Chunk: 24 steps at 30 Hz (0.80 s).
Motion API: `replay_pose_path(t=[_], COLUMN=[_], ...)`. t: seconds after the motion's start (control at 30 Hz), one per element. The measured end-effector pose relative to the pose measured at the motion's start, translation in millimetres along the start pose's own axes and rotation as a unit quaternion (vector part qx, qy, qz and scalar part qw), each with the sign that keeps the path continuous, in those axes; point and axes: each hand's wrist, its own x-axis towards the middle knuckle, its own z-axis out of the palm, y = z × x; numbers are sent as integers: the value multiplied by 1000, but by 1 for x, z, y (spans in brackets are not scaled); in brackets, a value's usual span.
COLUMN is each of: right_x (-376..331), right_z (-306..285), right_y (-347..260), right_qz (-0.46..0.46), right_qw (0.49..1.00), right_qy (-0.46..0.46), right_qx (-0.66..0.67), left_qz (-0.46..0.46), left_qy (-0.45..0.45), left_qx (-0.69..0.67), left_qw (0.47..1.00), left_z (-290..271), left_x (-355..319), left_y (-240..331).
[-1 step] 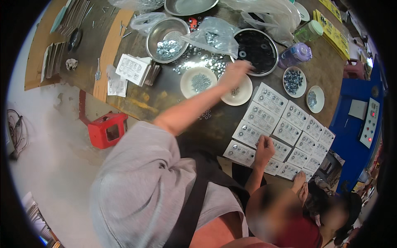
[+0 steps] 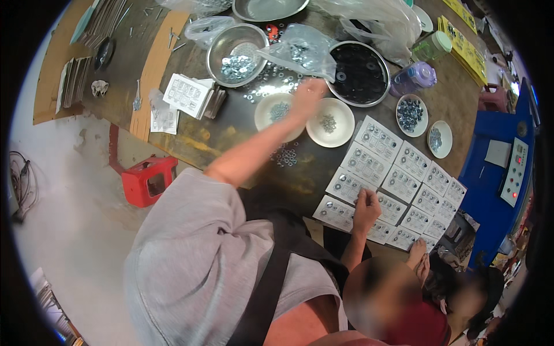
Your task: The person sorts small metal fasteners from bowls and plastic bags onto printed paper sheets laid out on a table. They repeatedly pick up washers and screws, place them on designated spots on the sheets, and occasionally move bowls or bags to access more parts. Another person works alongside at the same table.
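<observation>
My left hand (image 2: 309, 92) is stretched out over the dark table (image 2: 231, 124). It hovers between a white bowl of small metal washers (image 2: 276, 111) and a second white bowl (image 2: 330, 122). The hand is blurred, so its grip is unclear. My right hand (image 2: 366, 207) rests with its fingers bunched on a spread of white printed cards (image 2: 398, 173) that carry small rings. A clear plastic bag of parts (image 2: 300, 55) lies just beyond my left hand.
A steel bowl of washers (image 2: 235, 55), a round black tray (image 2: 359, 72), two small dishes (image 2: 411, 113) (image 2: 440, 138), a purple bottle (image 2: 412, 78) and a card stack (image 2: 187, 95) crowd the table. Loose washers (image 2: 285, 155) lie near me. Another person's hand (image 2: 418, 254) touches the cards. A red stool (image 2: 149, 180) stands below.
</observation>
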Motion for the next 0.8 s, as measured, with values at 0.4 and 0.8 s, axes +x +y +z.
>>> replay_pose_path(t=[0.4, 0.8], right_x=[-103, -133], right_z=[105, 137], right_y=[-63, -68], right_qz=[16, -31], right_qw=[995, 997], right_qy=[-80, -63], right_qx=[-62, -39], left_qz=[192, 248], left_qy=[62, 25], left_qx=[456, 404], left_qw=[867, 880], left_z=[-158, -168], left_x=[-1, -39], left_y=[-55, -46])
